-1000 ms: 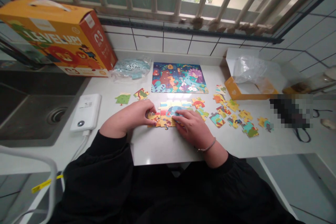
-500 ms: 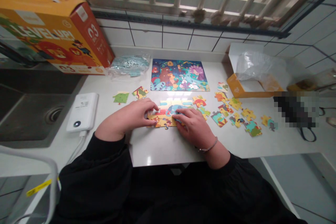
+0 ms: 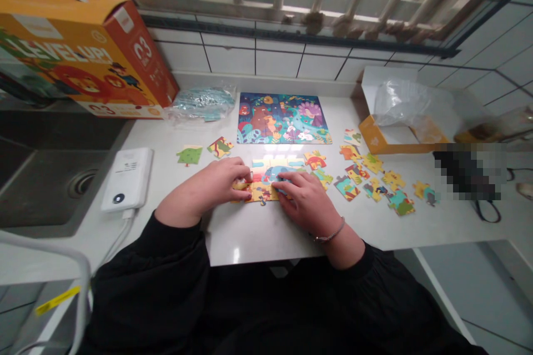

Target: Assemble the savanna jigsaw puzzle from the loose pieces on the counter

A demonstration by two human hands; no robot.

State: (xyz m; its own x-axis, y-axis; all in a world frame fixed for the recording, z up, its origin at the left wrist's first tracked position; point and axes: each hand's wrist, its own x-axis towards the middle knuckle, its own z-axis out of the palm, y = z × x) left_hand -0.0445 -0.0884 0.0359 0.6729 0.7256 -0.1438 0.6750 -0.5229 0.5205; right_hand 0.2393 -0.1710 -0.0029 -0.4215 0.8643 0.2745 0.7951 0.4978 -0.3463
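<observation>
On the white counter (image 3: pixel 233 238) lies a partly joined jigsaw section (image 3: pixel 262 191) of colourful cardboard pieces. My left hand (image 3: pixel 212 186) presses its curled fingers on that section's left end. My right hand (image 3: pixel 306 199), wearing a thin bracelet, has its fingertips on a blue piece at the right end. The hands partly hide the section. A printed jungle-animal picture sheet (image 3: pixel 283 118) lies beyond them. Several loose puzzle pieces (image 3: pixel 366 177) are spread to the right, close to my right hand. Two more loose pieces (image 3: pixel 220 147) lie to the left, beyond my left hand.
A steel sink (image 3: pixel 50 183) lies left of the counter, with a white power bank (image 3: pixel 127 180) and cable near it. Behind stand an orange puzzle box (image 3: pixel 83 50), a plastic bag (image 3: pixel 200 104) and an open box (image 3: pixel 400 113). A pixelated dark object (image 3: pixel 468 172) lies right.
The whole scene sits slightly higher and further left in the view. Both hands remain on the joined pieces, with only small shifts of the fingers.
</observation>
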